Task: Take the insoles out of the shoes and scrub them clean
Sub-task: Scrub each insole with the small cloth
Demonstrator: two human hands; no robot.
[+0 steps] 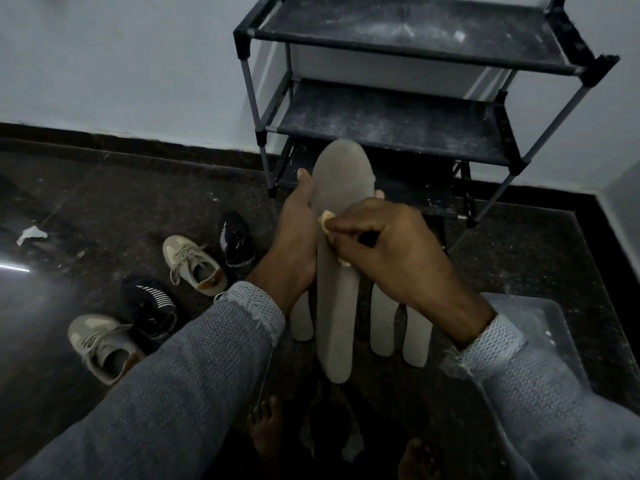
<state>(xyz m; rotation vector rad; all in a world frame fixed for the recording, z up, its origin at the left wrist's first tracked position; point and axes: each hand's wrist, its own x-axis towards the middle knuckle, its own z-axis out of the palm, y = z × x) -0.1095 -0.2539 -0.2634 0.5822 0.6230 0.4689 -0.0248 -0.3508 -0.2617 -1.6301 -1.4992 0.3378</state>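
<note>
Insole (337, 237) lies between left and right fingers (349, 233).

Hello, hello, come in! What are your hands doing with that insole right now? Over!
Left hand holds long grey insole. Right hand pinches small pale sponge against it. Three more grey insoles underneath. Nothing blocking.

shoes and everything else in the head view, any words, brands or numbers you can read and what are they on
"SPORTS...": white letters on the heel band of the far black shoe; the ending is too blurred to read.
Near black shoe: white stripes only, no letters legible.
Two beige shoes: no readable label.
Held insole, shoe rack and plastic lid: no text visible.
</note>
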